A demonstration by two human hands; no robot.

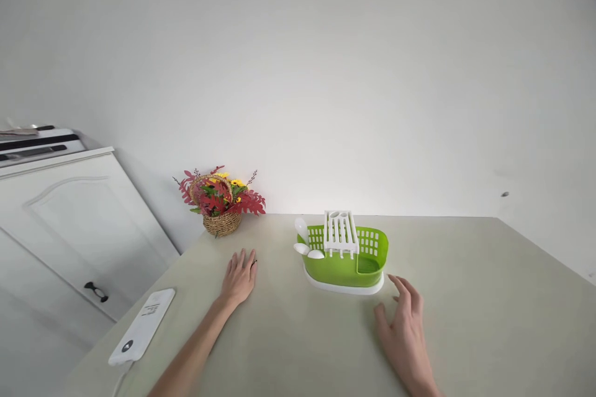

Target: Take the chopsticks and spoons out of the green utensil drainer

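A green plastic basket (335, 270) with a white base (344, 288) stands on the table in the middle of the head view. Across its top sits a white slotted rack (341, 232) with small hooks along the front. Several white spoons (307, 248) lean out of the basket's left end. My left hand (239, 277) lies flat on the table to the left of the basket, fingers stretched out, holding nothing. Close to the basket's right front corner is my right hand (404, 329), its fingers curved and apart with nothing between them.
At the back left of the table (488, 298) stands a wicker basket (222, 223) of red and yellow flowers. A white rectangular device (143, 325) with a cable lies by the left edge. Beyond it is a white cabinet (69, 217); a pale wall (349, 74) borders the back.
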